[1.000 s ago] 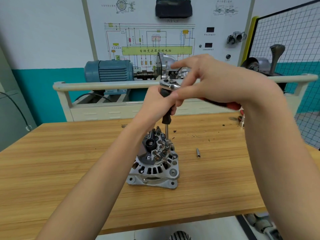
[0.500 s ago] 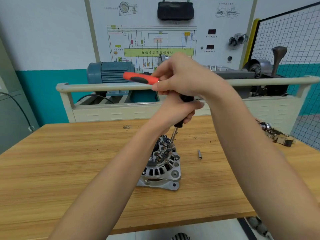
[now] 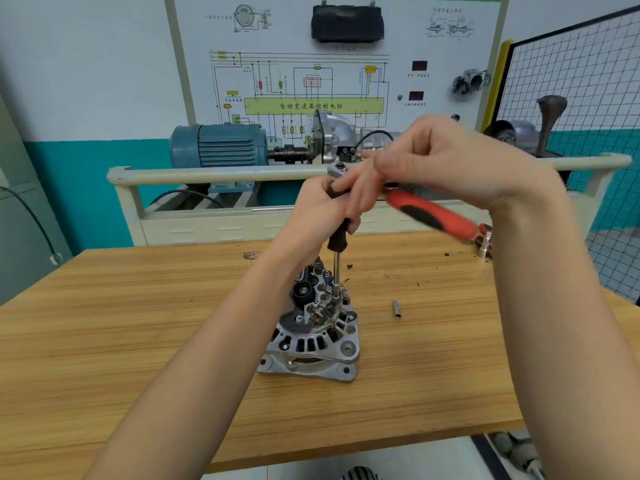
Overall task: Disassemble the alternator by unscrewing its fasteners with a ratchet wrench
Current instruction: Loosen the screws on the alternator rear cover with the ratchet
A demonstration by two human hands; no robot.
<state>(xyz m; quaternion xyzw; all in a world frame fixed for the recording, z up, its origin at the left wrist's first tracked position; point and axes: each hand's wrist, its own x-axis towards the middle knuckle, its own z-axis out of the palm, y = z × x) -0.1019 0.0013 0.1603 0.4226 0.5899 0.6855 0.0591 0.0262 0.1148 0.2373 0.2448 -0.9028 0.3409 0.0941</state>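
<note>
A silver alternator (image 3: 313,344) stands on the wooden table (image 3: 138,341) with its rear end up. A ratchet wrench with a red and black handle (image 3: 433,214) sits atop a black-handled extension bar (image 3: 337,235), whose steel shaft drops onto a fastener on top of the alternator. My left hand (image 3: 317,216) grips the black grip of the bar. My right hand (image 3: 446,161) holds the wrench near its head, and the handle points right and down.
A small steel socket bit (image 3: 397,309) lies on the table right of the alternator. More tool parts (image 3: 485,244) sit at the table's far right edge. Behind the table runs a rail (image 3: 207,174), with a blue motor (image 3: 218,145) and a wiring panel beyond.
The wrench handle swung from pointing left half a second ago back round to the right. The extension bar went from tilted to upright. My left hand kept its grip on the bar.
</note>
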